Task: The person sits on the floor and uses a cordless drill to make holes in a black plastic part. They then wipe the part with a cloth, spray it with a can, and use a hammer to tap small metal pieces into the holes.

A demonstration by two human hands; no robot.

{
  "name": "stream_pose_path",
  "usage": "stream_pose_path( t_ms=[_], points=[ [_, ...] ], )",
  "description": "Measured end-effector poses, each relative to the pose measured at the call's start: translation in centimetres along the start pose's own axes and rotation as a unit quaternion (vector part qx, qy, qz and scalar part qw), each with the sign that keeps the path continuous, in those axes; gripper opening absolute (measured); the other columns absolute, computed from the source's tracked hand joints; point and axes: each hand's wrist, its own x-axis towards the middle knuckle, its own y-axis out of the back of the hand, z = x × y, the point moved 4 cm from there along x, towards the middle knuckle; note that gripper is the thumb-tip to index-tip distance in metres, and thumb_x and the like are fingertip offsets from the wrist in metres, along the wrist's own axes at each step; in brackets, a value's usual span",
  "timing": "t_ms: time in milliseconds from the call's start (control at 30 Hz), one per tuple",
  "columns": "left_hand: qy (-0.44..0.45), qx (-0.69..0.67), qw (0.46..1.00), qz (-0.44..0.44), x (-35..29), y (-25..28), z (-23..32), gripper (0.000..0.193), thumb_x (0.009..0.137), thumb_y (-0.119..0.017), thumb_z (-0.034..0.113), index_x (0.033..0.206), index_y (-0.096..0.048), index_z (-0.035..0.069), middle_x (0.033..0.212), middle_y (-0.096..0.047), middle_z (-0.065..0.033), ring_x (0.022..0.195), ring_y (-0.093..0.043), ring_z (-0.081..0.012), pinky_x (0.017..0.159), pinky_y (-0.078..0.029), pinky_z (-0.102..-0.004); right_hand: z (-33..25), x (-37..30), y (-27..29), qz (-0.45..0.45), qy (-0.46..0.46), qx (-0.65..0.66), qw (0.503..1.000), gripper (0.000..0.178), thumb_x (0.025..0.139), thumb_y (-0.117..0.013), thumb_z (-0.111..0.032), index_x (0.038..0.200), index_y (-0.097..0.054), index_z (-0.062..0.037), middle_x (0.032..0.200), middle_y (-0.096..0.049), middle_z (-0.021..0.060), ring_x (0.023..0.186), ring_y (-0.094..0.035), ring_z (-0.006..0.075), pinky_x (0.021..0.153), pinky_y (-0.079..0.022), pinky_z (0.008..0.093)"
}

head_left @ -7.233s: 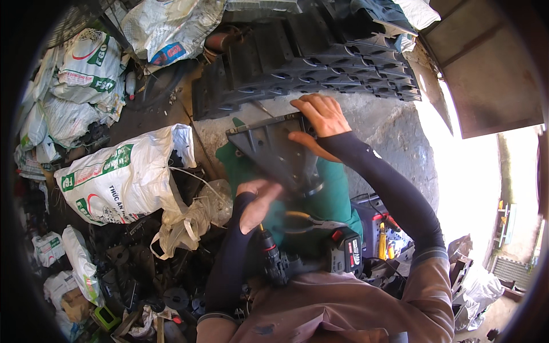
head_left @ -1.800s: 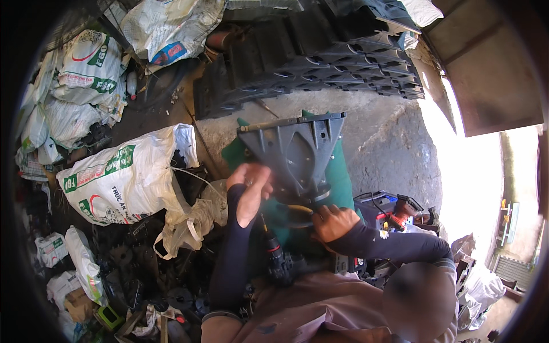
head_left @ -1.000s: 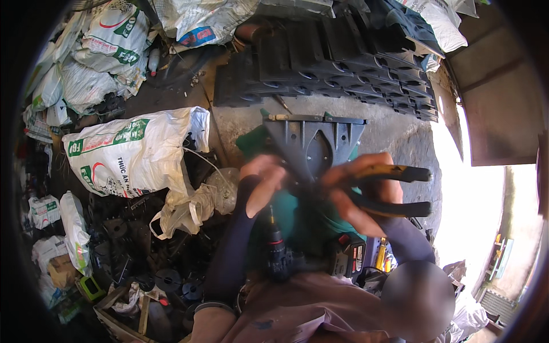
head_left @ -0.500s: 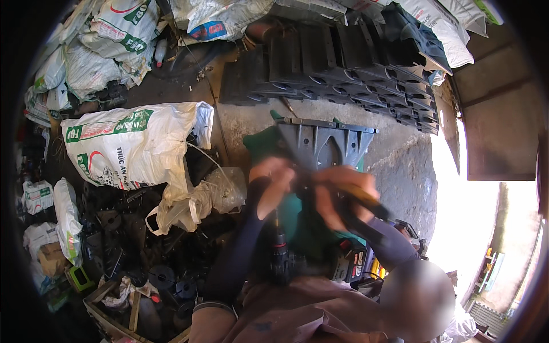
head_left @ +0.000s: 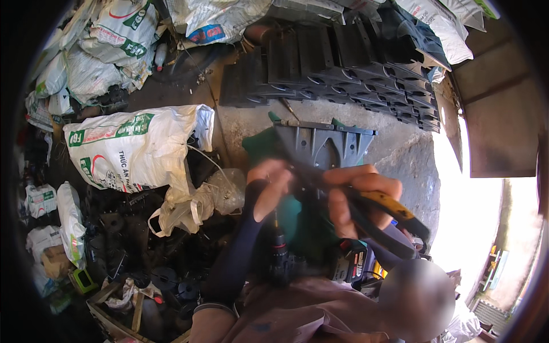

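My right hand [head_left: 366, 194] is closed round a hand tool [head_left: 392, 208], plier-like, with two long black-and-yellow handles; its jaws are lost in blur. In front of me, my left hand [head_left: 269, 180] grips a dark, flat part [head_left: 300, 166] that meets the tool's head; blur hides its exact shape. Just beyond both hands lies a grey moulded plastic piece [head_left: 326, 146] with ribs and holes, on a green support [head_left: 260, 150]. A black power drill [head_left: 280, 257] points away from me near my lap, with a battery pack [head_left: 351, 260] to its right.
Dark panel-like mouldings [head_left: 326, 63] stand stacked at the back. On the left are a white printed sack [head_left: 126, 148], a clear plastic bag [head_left: 229, 191] and a heap of black parts [head_left: 120, 228]. A wooden crate [head_left: 108, 317] sits at lower left. A screwdriver-like tool [head_left: 290, 110] lies beyond the grey piece.
My right hand has shifted slightly right, and the tool's handles now show apart and sharper. My left hand stays in almost the same place.
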Motion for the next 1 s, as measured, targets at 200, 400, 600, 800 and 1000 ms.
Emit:
stream_pose_path(
  t_ms=[200, 400, 600, 800, 1000],
  points=[
    [0.041, -0.147, 0.985, -0.075, 0.0, 0.8, 0.5, 0.038, 0.091, -0.052, 0.0, 0.127, -0.05, -0.007, 0.095, -0.064, -0.0168, 0.07, -0.063, -0.0173, 0.058, -0.049, -0.0251, 0.6, 1.7, 0.0, -0.138, 0.003, -0.088, 0.986, 0.034, 0.079, -0.073, -0.002, 0.108, -0.056, 0.0007, 0.089, -0.068, 0.0136, 0.071, -0.067, 0.0225, 0.059, -0.051, 0.0326],
    [0.006, -0.389, 0.916, -0.098, -2.2, 1.2, 3.4, 0.047, 0.091, -0.046, 0.004, 0.136, -0.044, -0.007, 0.131, -0.056, -0.0251, 0.118, -0.058, -0.0343, 0.098, -0.048, -0.0406, -1.4, 3.2, 2.1, -0.285, -0.345, -0.252, 0.858, 0.017, 0.083, -0.07, -0.004, 0.096, -0.06, -0.0015, 0.094, -0.065, 0.0093, 0.082, -0.065, 0.0175, 0.068, -0.05, 0.033],
    [-0.091, -0.189, 0.952, -0.223, -2.9, -0.2, 6.6, 0.069, 0.089, -0.06, 0.025, 0.144, -0.032, -0.006, 0.143, -0.047, -0.0238, 0.129, -0.052, -0.031, 0.107, -0.043, -0.0365, 1.3, -0.5, -2.0, -0.376, -0.128, -0.279, 0.874, 0.033, 0.074, -0.073, -0.007, 0.105, -0.062, -0.0055, 0.086, -0.059, 0.0113, 0.073, -0.062, 0.0337, 0.059, -0.049, 0.0433],
    [-0.126, -0.332, 0.905, -0.233, -3.5, -1.3, 5.0, 0.077, 0.092, -0.06, 0.033, 0.149, -0.023, -0.005, 0.151, -0.037, -0.0243, 0.139, -0.04, -0.0294, 0.113, -0.038, -0.0368, 1.4, -1.5, -2.3, -0.364, -0.089, -0.291, 0.88, 0.033, 0.073, -0.074, -0.006, 0.103, -0.061, -0.006, 0.086, -0.059, 0.011, 0.071, -0.063, 0.0328, 0.055, -0.05, 0.0422],
    [0.004, -0.291, 0.957, 0.02, -2.1, 1.1, 2.9, 0.04, 0.097, -0.054, 0.019, 0.131, -0.048, -0.003, 0.122, -0.061, -0.0188, 0.107, -0.064, -0.025, 0.093, -0.052, -0.0363, 3.5, 1.2, -1.7, -0.347, -0.109, -0.332, 0.87, 0.025, 0.075, -0.07, -0.004, 0.099, -0.063, -0.0041, 0.089, -0.064, 0.0144, 0.08, -0.065, 0.0367, 0.066, -0.051, 0.0439]
  ],
)
